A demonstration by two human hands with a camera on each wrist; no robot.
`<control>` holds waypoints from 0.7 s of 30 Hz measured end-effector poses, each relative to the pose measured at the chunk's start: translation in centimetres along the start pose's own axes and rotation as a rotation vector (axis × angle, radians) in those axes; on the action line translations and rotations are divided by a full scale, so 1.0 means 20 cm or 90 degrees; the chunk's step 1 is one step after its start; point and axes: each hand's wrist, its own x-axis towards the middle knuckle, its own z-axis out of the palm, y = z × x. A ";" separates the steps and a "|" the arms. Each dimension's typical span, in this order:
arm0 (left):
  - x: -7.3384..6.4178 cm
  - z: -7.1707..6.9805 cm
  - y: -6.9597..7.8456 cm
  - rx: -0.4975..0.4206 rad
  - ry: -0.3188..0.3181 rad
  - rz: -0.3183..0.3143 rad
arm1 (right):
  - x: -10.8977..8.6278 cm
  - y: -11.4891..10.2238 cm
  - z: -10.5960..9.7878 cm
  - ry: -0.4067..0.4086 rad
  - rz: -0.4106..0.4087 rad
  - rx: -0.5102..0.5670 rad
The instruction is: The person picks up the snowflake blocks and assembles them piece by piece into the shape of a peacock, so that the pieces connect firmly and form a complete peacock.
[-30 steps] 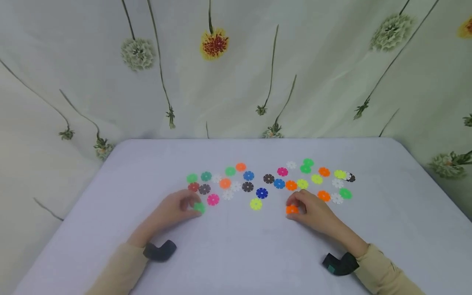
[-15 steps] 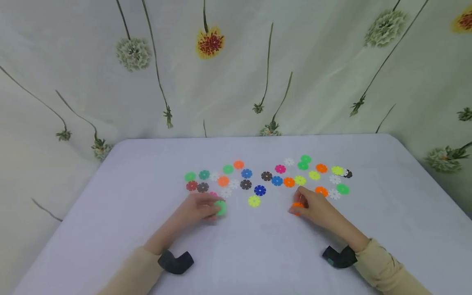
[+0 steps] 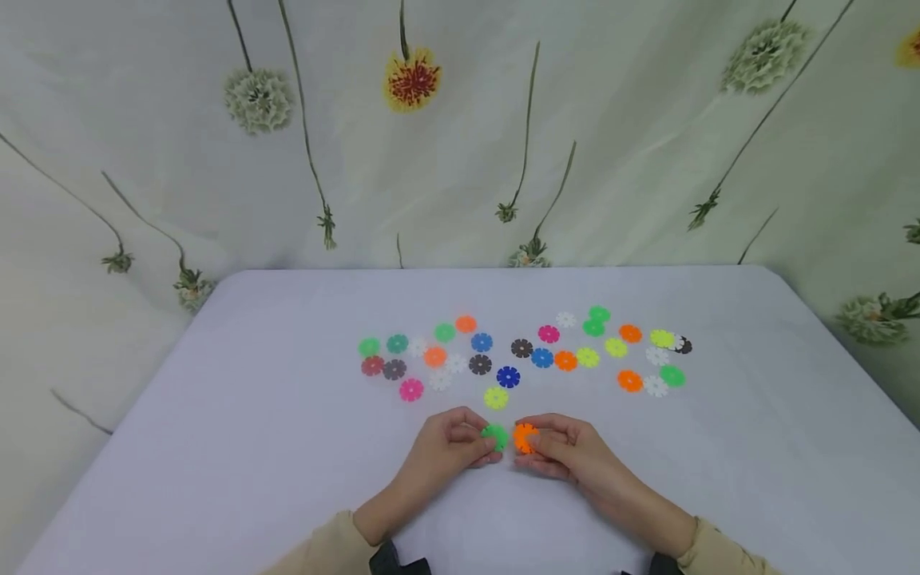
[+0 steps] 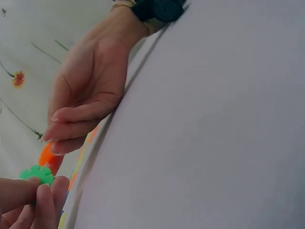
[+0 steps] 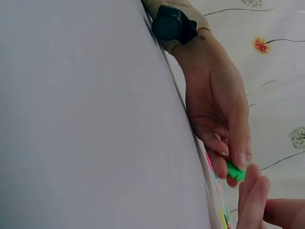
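Observation:
In the head view my left hand [image 3: 453, 444] pinches a green notched plastic disc [image 3: 494, 437] between thumb and fingers. Facing it, my right hand [image 3: 575, 455] pinches an orange notched disc [image 3: 525, 438] the same way. The two discs stand upright side by side, edges close, with a narrow gap between them in this view. From the left wrist, the green disc [image 4: 37, 174] shows its petal-like rim in front of the orange disc [image 4: 46, 155]. In the right wrist view the green disc [image 5: 236, 171] shows at the left thumb, while the orange one is hidden behind the right fingers.
Beyond the hands, several flat notched discs lie scattered on the white table [image 3: 287, 383]. Nearest are a yellow disc [image 3: 496, 398], a dark blue disc [image 3: 508, 377] and a pink disc [image 3: 411, 390]. A flower-print cloth [image 3: 460, 160] hangs behind the table.
My left hand has carried the green disc to the right and nearer the body. My right hand has brought the orange disc left and nearer, so both discs now meet closely at the middle.

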 end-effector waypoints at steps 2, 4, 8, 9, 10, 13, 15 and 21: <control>-0.01 0.02 0.00 0.000 0.006 0.012 | -0.01 0.01 0.02 0.006 -0.011 0.006; -0.01 0.03 0.00 -0.004 0.010 0.024 | -0.02 0.00 0.03 0.016 -0.020 0.004; -0.02 0.06 0.00 0.000 0.021 0.047 | -0.03 0.00 0.05 0.020 -0.015 -0.002; -0.02 0.06 0.00 0.003 0.023 0.052 | -0.03 0.00 0.05 0.020 -0.012 -0.003; -0.02 0.07 0.01 0.008 0.024 0.058 | -0.03 0.00 0.06 0.020 -0.008 -0.006; -0.03 0.07 0.00 0.031 0.020 0.078 | -0.04 0.01 0.07 0.020 0.002 -0.014; -0.02 0.08 0.00 0.053 0.017 0.088 | -0.04 0.00 0.06 0.025 0.008 -0.018; -0.02 0.09 0.01 0.092 0.018 0.127 | -0.04 0.00 0.06 0.022 0.008 -0.011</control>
